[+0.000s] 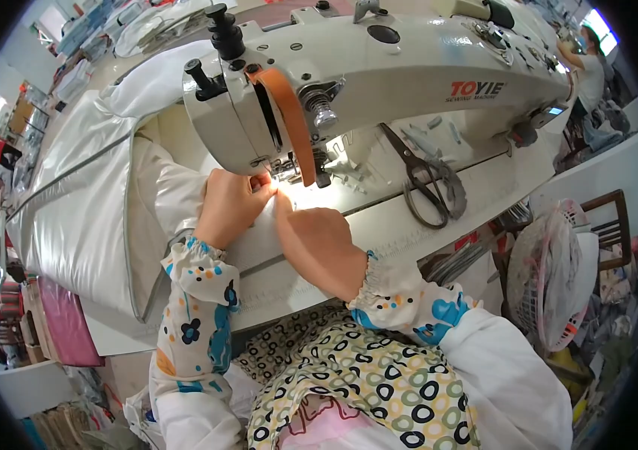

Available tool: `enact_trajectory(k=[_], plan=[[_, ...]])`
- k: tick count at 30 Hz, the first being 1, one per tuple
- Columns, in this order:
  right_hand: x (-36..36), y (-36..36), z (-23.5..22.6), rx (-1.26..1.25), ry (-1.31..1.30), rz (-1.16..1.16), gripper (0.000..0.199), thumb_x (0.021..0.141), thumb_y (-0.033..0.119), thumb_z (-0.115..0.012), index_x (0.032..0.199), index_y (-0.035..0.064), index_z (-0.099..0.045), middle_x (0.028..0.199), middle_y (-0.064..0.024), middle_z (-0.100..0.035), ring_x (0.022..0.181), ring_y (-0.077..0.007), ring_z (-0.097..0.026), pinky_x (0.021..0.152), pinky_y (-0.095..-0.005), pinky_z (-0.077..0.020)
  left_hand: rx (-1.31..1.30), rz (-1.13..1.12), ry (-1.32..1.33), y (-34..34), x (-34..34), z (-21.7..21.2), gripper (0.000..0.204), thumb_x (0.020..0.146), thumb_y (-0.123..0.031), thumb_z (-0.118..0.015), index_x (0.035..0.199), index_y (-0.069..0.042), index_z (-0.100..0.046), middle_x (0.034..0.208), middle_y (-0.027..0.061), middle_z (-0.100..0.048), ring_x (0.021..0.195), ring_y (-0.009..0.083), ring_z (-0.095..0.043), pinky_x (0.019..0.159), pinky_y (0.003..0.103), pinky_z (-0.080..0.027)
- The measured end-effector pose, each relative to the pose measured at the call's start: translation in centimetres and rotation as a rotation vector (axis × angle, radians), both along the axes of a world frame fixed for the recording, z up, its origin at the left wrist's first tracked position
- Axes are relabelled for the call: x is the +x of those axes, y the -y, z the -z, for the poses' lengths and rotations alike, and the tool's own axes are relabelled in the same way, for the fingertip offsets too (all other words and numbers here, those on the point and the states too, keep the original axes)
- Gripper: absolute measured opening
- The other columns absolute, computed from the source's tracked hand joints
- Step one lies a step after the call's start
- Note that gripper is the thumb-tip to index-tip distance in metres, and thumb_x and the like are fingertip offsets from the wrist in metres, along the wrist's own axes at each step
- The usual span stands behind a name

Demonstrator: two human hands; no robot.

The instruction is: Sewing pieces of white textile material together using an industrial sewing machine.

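Note:
A white shiny fabric piece [83, 225], with thin grey piping along its edges, spreads over the left of the sewing table and runs toward the needle of a white sewing machine [409, 64]. Just in front of the presser foot [283, 166], my left hand [230, 206] is closed, its fingertips pinching the fabric edge. My right hand [319, 244] meets it from the right, fingers bent and pressed on the same edge. Both sets of fingertips nearly touch under the bright lamp glow; the exact seam is washed out. An orange strip [289, 112] hangs on the machine head.
Black-handled scissors [420, 176] lie on the table right of the needle, among small fabric scraps [353, 176]. A pink-and-white basket [548, 274] stands beyond the table's right edge. Another person [590, 75] is at the far right. Cloth piles [94, 30] fill the back left.

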State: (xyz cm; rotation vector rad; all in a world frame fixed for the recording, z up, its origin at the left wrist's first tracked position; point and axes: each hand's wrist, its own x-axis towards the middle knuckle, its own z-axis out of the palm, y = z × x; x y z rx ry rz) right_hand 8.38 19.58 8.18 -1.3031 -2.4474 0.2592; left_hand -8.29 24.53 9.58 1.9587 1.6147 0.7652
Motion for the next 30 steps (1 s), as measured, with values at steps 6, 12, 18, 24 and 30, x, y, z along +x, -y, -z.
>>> enact_trajectory(k=[6,12,18,24,30], plan=[[0.3,-0.2,0.4,-0.011,0.049,-0.01,0.037,0.086,0.005,-0.056,0.119,-0.0106,-0.054,0.059,-0.0113,-0.062,0.053,-0.0281,-0.064,0.046,-0.0391,-0.0484,-0.079,-0.094,0.042,-0.3,0.5,0.2,0.01,0.077,-0.013,-0.068,0.072,-0.005,-0.065,0.053,0.0084,-0.059,0.042,0.0228,-0.059,0.049,0.034,-0.046],[1.5,-0.7,0.2,-0.016,0.012,0.035,0.027,0.09,0.009,-0.057,0.115,-0.0001,-0.059,0.065,-0.0111,-0.064,0.057,-0.0291,-0.066,0.049,-0.0388,-0.0505,0.052,-0.074,-0.072,-0.9,-0.1,1.3,0.016,0.077,-0.013,-0.069,0.067,-0.002,-0.064,0.055,0.0101,-0.06,0.043,0.025,-0.057,0.05,0.037,-0.046],[2.8,-1.3,-0.4,-0.113,-0.001,0.05,0.022,0.094,0.014,-0.056,0.112,0.0033,-0.06,0.069,-0.0123,-0.063,0.061,-0.0304,-0.066,0.053,-0.0394,-0.0517,0.012,-0.088,-0.06,-1.0,0.3,1.0,0.014,0.076,-0.011,-0.071,0.07,0.0,-0.067,0.057,0.0129,-0.061,0.052,0.0296,-0.06,0.053,0.038,-0.046],[6.0,-4.7,-3.7,-0.377,-0.79,0.205,0.034,0.086,0.005,-0.066,0.119,-0.0053,-0.059,0.102,-0.0139,-0.072,0.079,-0.0165,-0.071,0.068,-0.0281,-0.0544,0.055,-0.059,-0.002,-0.7,-0.1,0.6,0.012,0.075,-0.009,-0.072,0.072,0.002,-0.066,0.06,0.0139,-0.062,0.055,0.0315,-0.06,0.054,0.039,-0.046],[6.5,-7.3,-2.9,-0.306,-0.764,0.108,0.021,0.088,0.006,-0.067,0.106,-0.0066,-0.064,0.087,-0.0097,-0.072,0.069,-0.0131,-0.069,0.063,-0.0253,-0.0542,0.203,0.027,0.016,-1.4,-0.8,1.4,0.011,0.073,-0.006,-0.073,0.077,0.002,-0.065,0.066,0.0148,-0.064,0.061,0.0338,-0.061,0.057,0.039,-0.047]])
